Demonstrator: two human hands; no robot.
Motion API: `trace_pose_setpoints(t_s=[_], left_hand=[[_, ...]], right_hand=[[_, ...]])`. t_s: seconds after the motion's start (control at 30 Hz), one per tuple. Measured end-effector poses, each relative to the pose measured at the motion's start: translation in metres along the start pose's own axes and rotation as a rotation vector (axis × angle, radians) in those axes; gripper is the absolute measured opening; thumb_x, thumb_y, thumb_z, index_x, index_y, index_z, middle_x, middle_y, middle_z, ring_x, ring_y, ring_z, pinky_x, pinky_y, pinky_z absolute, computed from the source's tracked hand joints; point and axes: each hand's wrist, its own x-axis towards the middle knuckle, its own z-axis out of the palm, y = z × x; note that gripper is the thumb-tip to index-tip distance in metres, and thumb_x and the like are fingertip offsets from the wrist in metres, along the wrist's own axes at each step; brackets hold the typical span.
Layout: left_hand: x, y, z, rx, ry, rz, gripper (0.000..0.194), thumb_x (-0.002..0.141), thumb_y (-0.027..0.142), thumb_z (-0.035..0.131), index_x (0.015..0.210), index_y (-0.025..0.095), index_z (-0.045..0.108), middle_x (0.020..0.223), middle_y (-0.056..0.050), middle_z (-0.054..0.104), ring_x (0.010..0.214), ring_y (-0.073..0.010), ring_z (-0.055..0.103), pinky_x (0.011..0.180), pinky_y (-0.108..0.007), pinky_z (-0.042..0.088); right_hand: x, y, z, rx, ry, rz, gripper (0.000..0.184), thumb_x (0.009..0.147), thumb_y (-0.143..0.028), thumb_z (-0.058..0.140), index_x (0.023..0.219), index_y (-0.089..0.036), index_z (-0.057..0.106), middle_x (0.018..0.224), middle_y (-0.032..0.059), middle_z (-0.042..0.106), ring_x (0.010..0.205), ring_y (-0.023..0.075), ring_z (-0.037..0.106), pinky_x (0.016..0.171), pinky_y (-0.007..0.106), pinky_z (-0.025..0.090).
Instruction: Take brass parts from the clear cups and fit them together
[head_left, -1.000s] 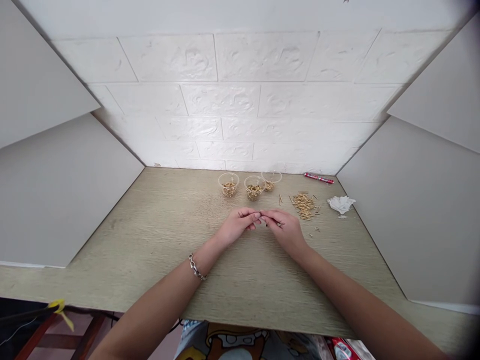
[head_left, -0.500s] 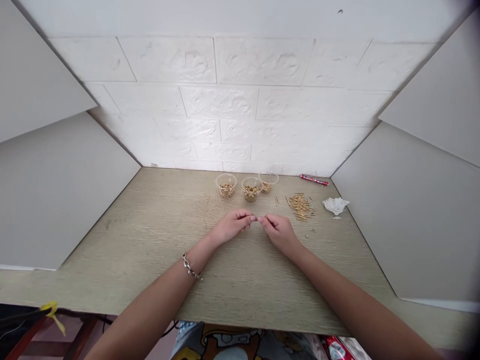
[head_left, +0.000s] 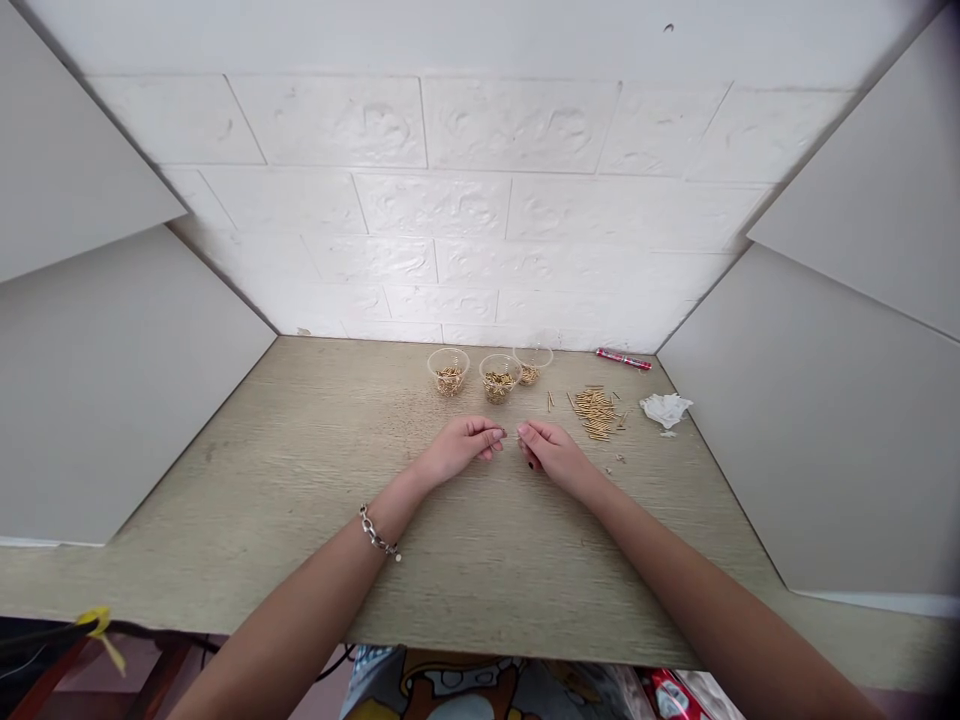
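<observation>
Over a wood-grain counter (head_left: pixel 480 570), the left hand (head_left: pixel 463 447) pinches a tiny, unidentifiable item (head_left: pixel 504 434) at its fingertips; the right hand (head_left: pixel 553 452) curls just beside it, fingertips drawn together, and whether they grip anything cannot be told; beyond the hands stand three clear cups (head_left: pixel 429 366) of gold-coloured pieces (head_left: pixel 450 380); a pile of gold-coloured rods (head_left: pixel 596 412) lies to the right

3 cups (head_left: pixel 496 364) stand left of the rod pile (head_left: pixel 596 413).
</observation>
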Motion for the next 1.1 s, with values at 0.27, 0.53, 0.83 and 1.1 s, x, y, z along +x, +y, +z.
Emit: trace_pose_setpoints(t_s=[0.27, 0.53, 0.83, 1.1], left_hand=[[0.0024, -0.0024, 0.0005, -0.049, 0.037, -0.027, 0.033, 0.068, 0.041, 0.058, 0.077, 0.010, 0.057, 0.068, -0.002, 0.057, 0.053, -0.0058, 0.046, 0.055, -0.019, 0.037], [0.0027, -0.0055, 0.0022, 0.047, 0.028, -0.010, 0.027, 0.073, 0.034, 0.052, 0.085, 0.010, 0.057, 0.074, -0.003, 0.059, 0.060, -0.0086, 0.052, 0.061, -0.022, 0.041], [-0.0024, -0.0029, 0.0059, 0.501, 0.078, 0.130, 0.024, 0.080, 0.028, 0.040, 0.085, 0.018, 0.061, 0.064, 0.000, 0.061, 0.067, -0.0137, 0.055, 0.068, -0.024, 0.039], [-0.0016, -0.0039, 0.0073, 0.609, 0.154, 0.205, 0.021, 0.078, 0.022, 0.040, 0.079, 0.018, 0.061, 0.063, -0.001, 0.059, 0.064, -0.0143, 0.052, 0.065, -0.025, 0.038]], right_hand=[[-0.0011, -0.0049, 0.0000, -0.005, 0.005, 0.030, 0.024, 0.075, -0.039, 0.046, 0.068, -0.016, 0.047, 0.053, -0.0049, 0.043, 0.045, 0.0074, 0.041, 0.046, 0.021, 0.034], [0.0015, -0.0025, -0.0005, 0.034, 0.054, 0.042, 0.019, 0.070, -0.032, 0.052, 0.076, -0.014, 0.053, 0.059, -0.0033, 0.050, 0.048, 0.0075, 0.045, 0.049, 0.021, 0.037], [-0.0036, 0.0028, 0.0060, -0.254, 0.271, -0.172, 0.014, 0.071, -0.028, 0.051, 0.072, -0.016, 0.059, 0.064, 0.0015, 0.058, 0.056, 0.0119, 0.051, 0.054, 0.024, 0.041], [-0.0031, 0.0046, 0.0044, -0.444, 0.287, -0.327, 0.013, 0.073, -0.022, 0.049, 0.074, -0.017, 0.060, 0.069, 0.0021, 0.061, 0.059, 0.0117, 0.052, 0.058, 0.024, 0.042]])
